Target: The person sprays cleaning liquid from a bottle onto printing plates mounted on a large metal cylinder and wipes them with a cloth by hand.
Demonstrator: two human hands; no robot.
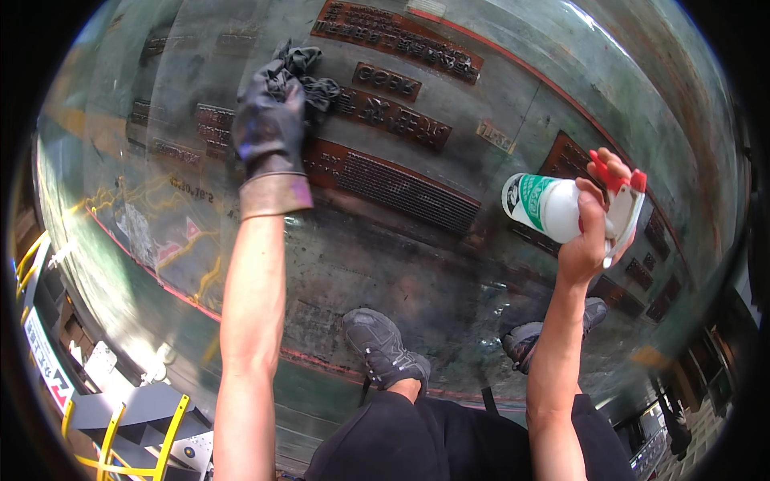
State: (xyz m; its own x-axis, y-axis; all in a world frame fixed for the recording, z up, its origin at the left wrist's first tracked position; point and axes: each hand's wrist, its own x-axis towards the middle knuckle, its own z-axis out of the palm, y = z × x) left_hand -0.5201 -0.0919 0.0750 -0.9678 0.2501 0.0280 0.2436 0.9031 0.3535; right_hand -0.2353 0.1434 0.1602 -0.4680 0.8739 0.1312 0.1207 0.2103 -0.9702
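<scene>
My left hand (pixel 271 132) wears a dark glove with a pale cuff. Bunched in its fingers is a black cloth (pixel 309 78), which lies against the raised-letter strips. My right hand (pixel 592 228) is bare and wraps round the neck of a white spray bottle (pixel 552 210) with a green label and a red and white trigger head. The bottle is tilted on its side over the dark green sheet (pixel 385 280). Reddish-brown strips with raised characters (pixel 393 119) lie near the cloth, and a brown panel with fine rows (pixel 401 184) lies between my hands.
My shoes (pixel 383 345) stand on the sheet. Further brown raised plates (pixel 397 36) run across the far side, with smaller ones (pixel 640 272) beyond the bottle. A red line (pixel 545 76) edges the marked area. Yellow-railed steps (pixel 120 433) stand at the lower left.
</scene>
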